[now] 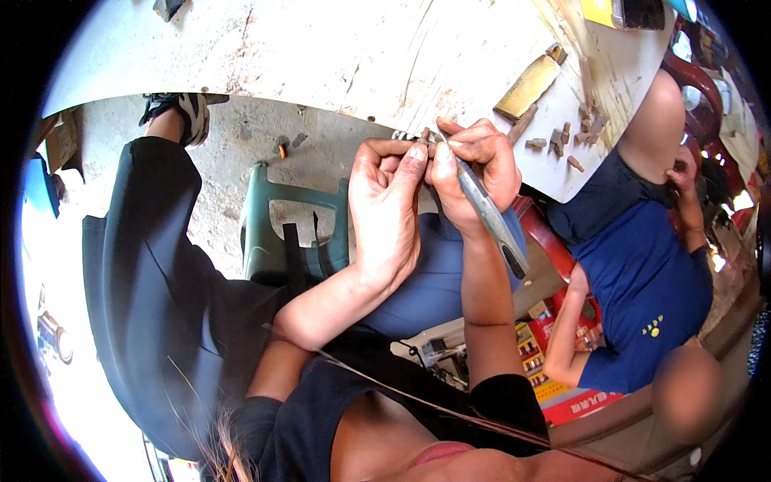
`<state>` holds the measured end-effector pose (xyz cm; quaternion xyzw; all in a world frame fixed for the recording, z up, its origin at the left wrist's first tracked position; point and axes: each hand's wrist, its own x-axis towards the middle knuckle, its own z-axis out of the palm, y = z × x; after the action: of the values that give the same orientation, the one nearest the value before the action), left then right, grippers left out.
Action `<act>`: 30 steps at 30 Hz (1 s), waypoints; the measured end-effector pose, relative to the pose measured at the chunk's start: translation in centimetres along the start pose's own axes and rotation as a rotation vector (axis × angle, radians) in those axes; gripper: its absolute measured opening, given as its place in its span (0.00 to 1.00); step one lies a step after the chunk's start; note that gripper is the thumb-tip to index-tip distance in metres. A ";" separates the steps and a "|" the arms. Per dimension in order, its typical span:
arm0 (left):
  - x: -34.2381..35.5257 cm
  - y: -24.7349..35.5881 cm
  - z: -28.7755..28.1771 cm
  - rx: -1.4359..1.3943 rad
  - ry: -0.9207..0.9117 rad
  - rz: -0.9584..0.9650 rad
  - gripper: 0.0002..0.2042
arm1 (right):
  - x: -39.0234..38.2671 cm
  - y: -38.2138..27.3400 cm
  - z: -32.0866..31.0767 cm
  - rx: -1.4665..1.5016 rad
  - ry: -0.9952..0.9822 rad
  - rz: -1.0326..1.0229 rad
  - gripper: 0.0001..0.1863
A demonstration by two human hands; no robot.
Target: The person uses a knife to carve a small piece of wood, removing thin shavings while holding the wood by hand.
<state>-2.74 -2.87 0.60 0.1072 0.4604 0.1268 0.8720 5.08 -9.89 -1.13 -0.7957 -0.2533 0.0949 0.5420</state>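
Both my hands meet at the near edge of the white table (321,60). My left hand (387,197) is closed, its thumb and forefinger pinching a small brown piece (425,138), mostly covered by the fingertips. My right hand (480,173) wraps round a grey utility knife (490,210), whose handle slants down to the right. Its front end reaches the brown piece between my thumbs; the fingers partly hide the blade. On the tabletop to the right lie several small brown pieces (556,141) beside a yellowish block (528,87).
A green plastic stool (255,213) stands on the concrete floor below the table. At the right sits another person in a dark blue shirt (642,281), near a dark red curved chair (697,84). A yellow box (598,11) lies at the table's far right.
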 end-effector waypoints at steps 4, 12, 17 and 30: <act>0.1 0.6 0.7 -0.052 0.046 -0.043 0.04 | 0.2 -0.2 0.0 -0.016 -0.013 -0.006 0.10; 0.2 0.9 0.5 -0.079 0.035 -0.104 0.03 | 0.3 -0.4 -0.2 0.005 -0.022 0.019 0.11; 0.2 0.9 0.6 -0.081 0.046 -0.102 0.03 | 0.2 -0.4 0.2 0.019 0.012 0.012 0.10; 0.2 0.7 0.4 -0.081 0.006 -0.077 0.03 | 0.2 -0.3 -0.3 0.183 0.001 0.095 0.10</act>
<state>-2.38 -2.16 0.85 0.0540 0.4612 0.1121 0.8786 5.29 -9.94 -0.76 -0.7540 -0.2056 0.1429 0.6073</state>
